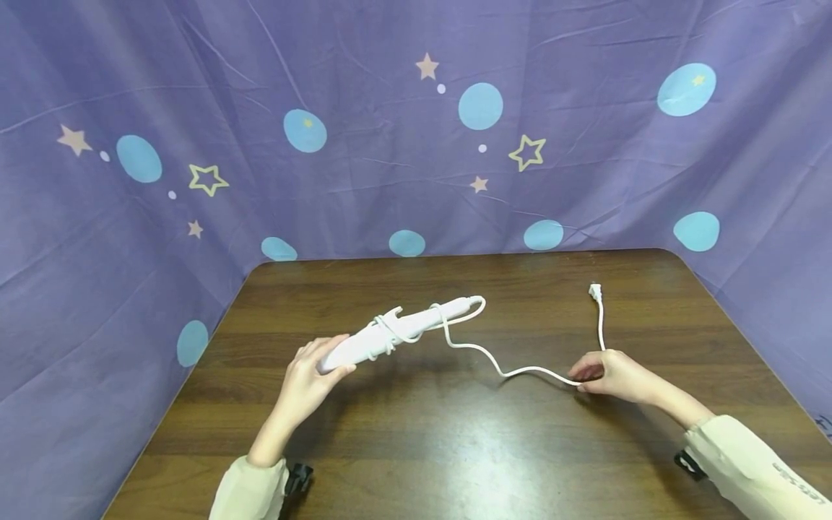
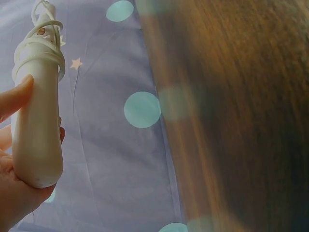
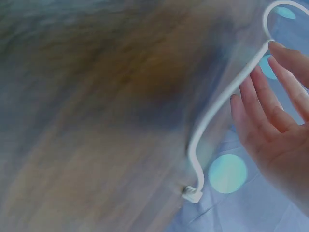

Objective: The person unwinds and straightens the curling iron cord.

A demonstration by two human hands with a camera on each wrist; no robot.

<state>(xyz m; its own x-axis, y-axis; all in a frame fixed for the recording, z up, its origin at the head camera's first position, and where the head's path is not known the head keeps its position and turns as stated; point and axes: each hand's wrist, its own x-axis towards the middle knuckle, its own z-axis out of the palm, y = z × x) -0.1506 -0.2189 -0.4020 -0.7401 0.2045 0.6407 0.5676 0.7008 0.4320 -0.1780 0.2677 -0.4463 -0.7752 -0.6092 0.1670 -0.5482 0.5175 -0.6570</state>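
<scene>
My left hand [image 1: 308, 375] grips the thick rounded end of a white wand-shaped hair iron [image 1: 354, 348], thumb on one side and fingers on the other. Held above the table, the iron points away to the right. Several loops of its white power cord [image 1: 386, 334] are wound around its middle. From the far narrow end the cord sags and runs right to my right hand [image 1: 614, 375], which pinches it between thumb and index finger [image 3: 277, 50]. Beyond that hand the loose cord ends in a two-prong plug [image 1: 595, 291]. In the left wrist view the iron's far tip is cut off.
The brown wooden table [image 1: 403, 448] reaches back to a purple curtain [image 1: 364, 180] with blue dots and stars, which hangs behind and on both sides. Dark wrist straps [image 1: 299, 478] show at the cream sleeves.
</scene>
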